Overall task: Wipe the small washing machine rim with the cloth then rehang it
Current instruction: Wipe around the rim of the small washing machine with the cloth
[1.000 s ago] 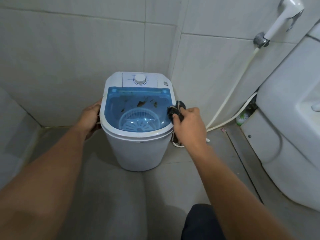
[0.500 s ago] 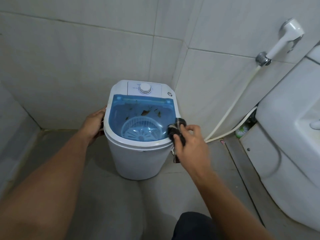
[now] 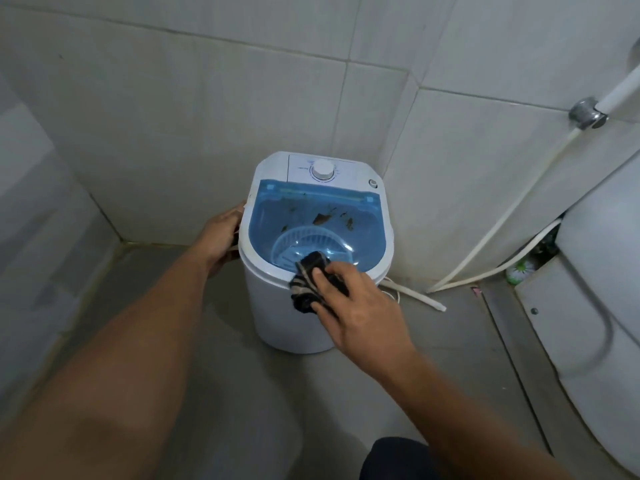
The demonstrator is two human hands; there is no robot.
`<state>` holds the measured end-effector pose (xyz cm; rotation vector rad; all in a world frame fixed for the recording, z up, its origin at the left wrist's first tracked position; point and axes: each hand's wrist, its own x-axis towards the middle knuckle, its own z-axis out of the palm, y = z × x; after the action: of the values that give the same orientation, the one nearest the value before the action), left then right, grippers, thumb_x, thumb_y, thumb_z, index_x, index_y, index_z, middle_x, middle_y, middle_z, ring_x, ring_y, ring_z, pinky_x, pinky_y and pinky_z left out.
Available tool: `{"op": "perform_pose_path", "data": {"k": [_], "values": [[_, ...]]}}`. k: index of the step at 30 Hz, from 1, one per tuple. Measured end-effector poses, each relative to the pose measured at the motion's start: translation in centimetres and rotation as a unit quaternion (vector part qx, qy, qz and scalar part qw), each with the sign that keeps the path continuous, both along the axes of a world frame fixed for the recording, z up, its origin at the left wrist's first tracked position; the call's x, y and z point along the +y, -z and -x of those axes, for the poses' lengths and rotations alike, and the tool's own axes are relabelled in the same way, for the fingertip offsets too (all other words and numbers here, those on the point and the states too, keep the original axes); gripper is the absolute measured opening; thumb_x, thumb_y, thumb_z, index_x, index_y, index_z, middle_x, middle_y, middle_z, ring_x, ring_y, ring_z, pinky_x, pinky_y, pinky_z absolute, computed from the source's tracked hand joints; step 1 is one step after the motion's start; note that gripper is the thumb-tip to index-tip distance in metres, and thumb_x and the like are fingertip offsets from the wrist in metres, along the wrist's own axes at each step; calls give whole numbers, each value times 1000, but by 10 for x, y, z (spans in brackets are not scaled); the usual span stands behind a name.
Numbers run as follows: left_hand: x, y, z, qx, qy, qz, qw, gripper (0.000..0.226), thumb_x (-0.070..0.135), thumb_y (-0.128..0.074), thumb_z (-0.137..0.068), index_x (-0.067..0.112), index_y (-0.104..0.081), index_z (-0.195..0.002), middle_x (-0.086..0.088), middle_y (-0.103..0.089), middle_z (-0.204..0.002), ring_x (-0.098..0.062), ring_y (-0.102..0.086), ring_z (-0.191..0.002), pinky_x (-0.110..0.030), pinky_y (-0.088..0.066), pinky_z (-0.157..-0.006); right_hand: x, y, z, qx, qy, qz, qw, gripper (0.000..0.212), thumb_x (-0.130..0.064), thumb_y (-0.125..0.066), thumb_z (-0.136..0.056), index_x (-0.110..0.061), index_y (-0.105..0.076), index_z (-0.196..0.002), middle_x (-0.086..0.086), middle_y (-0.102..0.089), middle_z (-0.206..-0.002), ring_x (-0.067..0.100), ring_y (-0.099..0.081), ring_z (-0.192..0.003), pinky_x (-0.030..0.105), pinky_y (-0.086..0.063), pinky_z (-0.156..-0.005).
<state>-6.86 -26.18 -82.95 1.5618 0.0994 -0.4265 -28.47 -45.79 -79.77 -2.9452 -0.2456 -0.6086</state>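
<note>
Now we press the cloth (image 3: 308, 282) on the washing machine (image 3: 294, 320) front rim with our right hand (image 3: 360, 306), fingers closed on it; unwiped rim curves left toward our left hand (image 3: 221, 237), fingers gripping the machine's side

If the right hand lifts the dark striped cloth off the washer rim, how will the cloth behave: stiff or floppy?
Probably floppy: the dark striped cloth drapes over the white rim of the small white washing machine and sags down its front wall. It likely weighs little, since the right hand presses it with spread fingers. It seems bunched, so it may unfold when lifted.
</note>
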Motion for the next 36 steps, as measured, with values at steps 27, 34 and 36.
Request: {"op": "perform_pose_path", "data": {"k": [27, 34, 36], "values": [[19, 23, -20, 17, 67, 68, 995, 37, 46, -56, -100, 39, -69, -133, 4, -71, -134, -20, -64, -125, -46, -50, -108, 92, -49, -59, 144, 47, 224, 963, 31, -27, -72, -86, -11, -65, -112, 8, -55, -108, 28, -59, -77, 36, -45, -46], [28, 34, -20, 85, 61, 150, 983, 27, 27, -49, -104, 18, -72, -94, 3, -72, -64, -9, -65, -57, -16, -48, -47, 138, -61, -126, 144, 65, 194, 968, 27, -22, -52, -99, -13, -63, -122, 9, -45, -126, 30, -60, -99, 36, -36, -63], [32, 34, -16, 89, 48, 169, 980, 29, 31, -50, -103, 17, -75, -105, 0, -75, -81, -15, -66, -76, -20, -52, -57, 140, -65, -124, 149, 65, 194, 968, 27, -20, -51, -99, -13, -62, -123, 9, -44, -128, 30, -59, -100, 37, -36, -63]]}}
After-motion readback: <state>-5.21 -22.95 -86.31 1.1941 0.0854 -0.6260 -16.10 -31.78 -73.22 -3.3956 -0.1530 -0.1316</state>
